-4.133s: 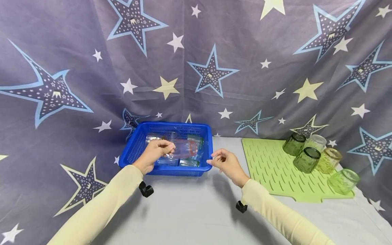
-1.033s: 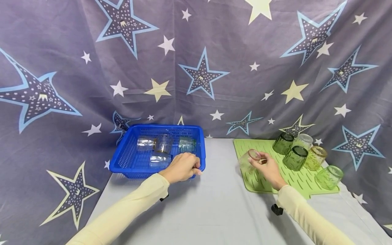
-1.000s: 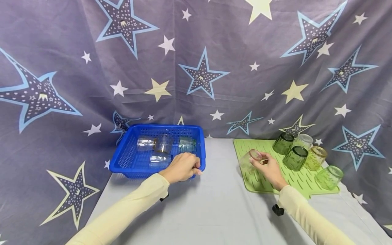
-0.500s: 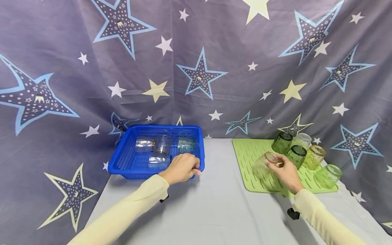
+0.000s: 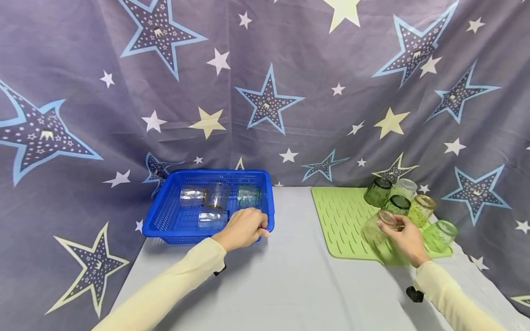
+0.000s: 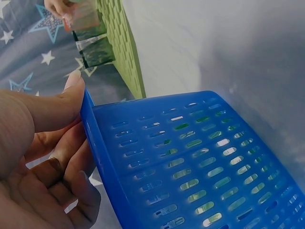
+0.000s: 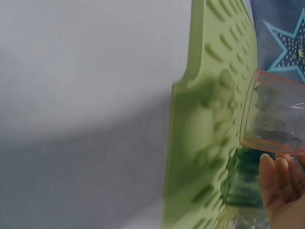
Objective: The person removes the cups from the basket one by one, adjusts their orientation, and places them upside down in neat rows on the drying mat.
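Note:
My right hand (image 5: 409, 238) pinches a pale pink glass tumbler (image 5: 371, 231) near its base, mouth downward. It hangs close over the green drying mat (image 5: 337, 220). In the right wrist view the fingertips (image 7: 268, 167) lie along the tumbler's (image 7: 276, 114) lower side. My left hand (image 5: 243, 228) grips the near right corner of the blue basket (image 5: 271, 202). The left wrist view shows its thumb at the rim and fingers curled against it. Several clear and tinted glasses lie on their sides in the basket, among them a clear one (image 5: 212, 219).
Upside-down glasses stand on the mat's right part: two dark green ones (image 5: 377, 193), a clear one (image 5: 405, 187), a yellow one (image 5: 422, 209) and a light green one (image 5: 440, 234). A starry cloth (image 5: 265, 69) hangs behind the white table (image 5: 298, 285).
Earlier the left hand held the pink tumbler over the basket; now the right hand has it and has carried it right over the mat. The left hand now holds the basket's corner.

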Demonstrator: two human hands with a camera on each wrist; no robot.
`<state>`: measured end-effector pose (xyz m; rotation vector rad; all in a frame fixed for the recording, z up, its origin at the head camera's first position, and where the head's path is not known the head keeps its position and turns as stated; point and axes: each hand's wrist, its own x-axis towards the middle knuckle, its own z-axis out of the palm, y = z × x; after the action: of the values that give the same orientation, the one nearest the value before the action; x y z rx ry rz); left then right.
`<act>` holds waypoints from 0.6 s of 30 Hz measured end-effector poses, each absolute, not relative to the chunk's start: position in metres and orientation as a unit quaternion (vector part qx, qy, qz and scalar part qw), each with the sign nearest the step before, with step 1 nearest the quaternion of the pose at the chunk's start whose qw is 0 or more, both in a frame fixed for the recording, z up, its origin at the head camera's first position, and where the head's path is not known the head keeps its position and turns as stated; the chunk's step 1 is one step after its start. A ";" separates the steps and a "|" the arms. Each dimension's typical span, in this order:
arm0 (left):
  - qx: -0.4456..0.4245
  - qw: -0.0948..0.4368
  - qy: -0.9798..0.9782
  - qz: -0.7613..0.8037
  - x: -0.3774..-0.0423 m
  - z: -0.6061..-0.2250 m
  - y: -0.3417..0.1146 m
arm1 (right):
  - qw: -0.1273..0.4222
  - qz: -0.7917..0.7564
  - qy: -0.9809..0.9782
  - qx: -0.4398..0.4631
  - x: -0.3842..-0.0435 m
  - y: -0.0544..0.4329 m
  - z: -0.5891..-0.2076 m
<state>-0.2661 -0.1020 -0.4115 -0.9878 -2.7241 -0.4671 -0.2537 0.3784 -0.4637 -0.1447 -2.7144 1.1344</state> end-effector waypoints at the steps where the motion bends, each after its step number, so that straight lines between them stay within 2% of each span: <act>1: -0.335 0.103 -0.923 -0.158 -0.266 -0.412 -0.102 | 0.099 0.377 -0.919 -0.051 -0.253 0.382 -0.464; 18: -0.340 0.113 -0.920 -0.158 -0.267 -0.413 -0.103 | 0.123 0.325 -0.933 -0.093 -0.244 0.424 -0.461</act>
<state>-0.2665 -0.1028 -0.4134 -0.9982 -2.6989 -0.4647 -0.2435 0.4243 -0.4611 -0.2720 -2.7221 0.9477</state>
